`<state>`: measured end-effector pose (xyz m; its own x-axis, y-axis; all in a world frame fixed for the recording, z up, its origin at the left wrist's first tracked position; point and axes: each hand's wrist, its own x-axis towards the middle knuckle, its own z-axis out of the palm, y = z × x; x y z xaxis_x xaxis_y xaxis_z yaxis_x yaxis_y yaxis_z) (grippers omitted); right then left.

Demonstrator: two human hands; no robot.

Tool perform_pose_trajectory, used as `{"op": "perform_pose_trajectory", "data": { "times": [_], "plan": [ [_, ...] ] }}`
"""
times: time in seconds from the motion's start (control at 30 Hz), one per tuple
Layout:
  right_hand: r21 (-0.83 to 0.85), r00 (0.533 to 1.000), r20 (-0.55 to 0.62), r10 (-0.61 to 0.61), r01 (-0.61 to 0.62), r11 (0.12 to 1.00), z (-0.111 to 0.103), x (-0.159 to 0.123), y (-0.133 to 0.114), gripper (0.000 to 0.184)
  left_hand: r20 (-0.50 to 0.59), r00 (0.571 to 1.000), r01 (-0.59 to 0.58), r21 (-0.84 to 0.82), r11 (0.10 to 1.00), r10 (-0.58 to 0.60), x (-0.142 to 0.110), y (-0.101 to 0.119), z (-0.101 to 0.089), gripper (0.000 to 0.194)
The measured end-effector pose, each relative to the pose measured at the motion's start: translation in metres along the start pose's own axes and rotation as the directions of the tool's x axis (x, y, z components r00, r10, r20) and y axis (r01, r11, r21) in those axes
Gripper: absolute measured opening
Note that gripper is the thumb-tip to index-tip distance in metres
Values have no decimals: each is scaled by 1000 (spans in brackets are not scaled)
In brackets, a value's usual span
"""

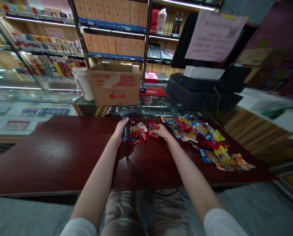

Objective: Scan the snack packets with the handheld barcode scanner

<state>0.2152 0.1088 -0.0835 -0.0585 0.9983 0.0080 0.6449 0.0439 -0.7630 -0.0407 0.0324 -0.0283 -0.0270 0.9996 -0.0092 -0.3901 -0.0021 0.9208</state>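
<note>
My left hand [119,131] is shut around the grip of a black corded barcode scanner [127,124], whose head points away from me. Its black cable [136,173] trails across the counter toward my lap. My right hand [161,131] has its fingers closed on a small red snack packet [153,129]. Between my hands lies another red foil packet [137,137], partly hidden by the scanner. A loose heap of colourful snack packets [200,139] spreads to the right of my right hand.
The hands work over a dark red wooden counter [50,157]. Behind it stand a glass display case [33,93], a cardboard box [113,84], a white bucket [83,84], a black till printer [202,87] and shelves of boxed goods [112,29].
</note>
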Motion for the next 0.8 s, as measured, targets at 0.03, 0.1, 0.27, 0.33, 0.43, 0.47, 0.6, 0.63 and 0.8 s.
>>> {"op": "perform_pose_trajectory", "data": {
  "times": [0.03,0.1,0.27,0.33,0.43,0.47,0.6,0.63,0.8],
  "plan": [
    [57,1000,-22,19,-17,998,-1,-1,2,27,34,999,1,15,1000,-2,-2,-2,4,46],
    [285,996,-70,54,-32,958,-6,-3,4,31,86,996,-1,40,999,-3,-7,-5,13,46],
    [887,994,-94,62,55,459,-20,-8,2,49,234,971,20,131,991,-51,-19,-13,32,50],
    [923,995,-85,44,62,381,-22,-9,-2,42,290,955,11,167,986,-60,-23,-14,38,51],
    [934,996,-63,70,34,355,-19,-11,-8,30,326,942,15,202,979,-82,-26,-17,43,56],
    [927,994,-62,85,26,374,-18,-12,-11,28,326,941,25,211,977,-95,-26,-18,44,57],
    [865,990,-84,117,14,501,-16,-20,-21,25,324,931,78,269,960,-166,-27,-23,46,62],
    [848,989,-90,119,14,530,-17,-21,-23,26,323,929,87,282,956,-180,-27,-24,46,62],
    [745,990,-102,95,13,667,-19,-26,-30,38,320,928,81,323,943,-189,-28,-27,47,60]
  ]
}}
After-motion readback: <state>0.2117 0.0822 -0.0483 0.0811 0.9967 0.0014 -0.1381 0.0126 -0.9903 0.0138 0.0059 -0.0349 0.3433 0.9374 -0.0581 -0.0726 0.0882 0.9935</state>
